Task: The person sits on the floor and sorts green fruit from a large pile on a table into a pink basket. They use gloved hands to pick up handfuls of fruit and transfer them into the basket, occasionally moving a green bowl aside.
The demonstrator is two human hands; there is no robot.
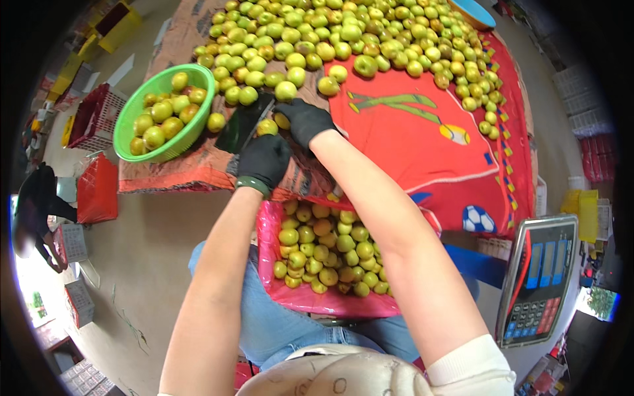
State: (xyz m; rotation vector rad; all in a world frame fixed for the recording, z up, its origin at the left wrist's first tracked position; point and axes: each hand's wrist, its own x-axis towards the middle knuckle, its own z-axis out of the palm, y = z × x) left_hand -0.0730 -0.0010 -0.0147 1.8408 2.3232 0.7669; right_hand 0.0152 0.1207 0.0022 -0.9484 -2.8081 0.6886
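Observation:
Both of my hands wear black gloves. My left hand (263,159) rests at a green-yellow fruit (267,127), which shows just beyond its fingertips; whether it grips the fruit I cannot tell. My right hand (305,120) is closed on another fruit (282,121), partly hidden by the glove. Under and left of them lies a dark, shiny flat piece (242,123) on the cloth. A heap of green and yellow-brown round fruits (346,32) covers the far side. To the left, a green plastic basket (163,155) holds several such fruits. A pink-lined crate (342,304) of fruits sits at my lap.
A red patterned cloth (396,143) covers the table's right part. A digital scale (537,282) stands at the right, and a blue basin (474,12) at the far right corner. On the floor at left are a red box (97,190) and a dark red crate (99,119).

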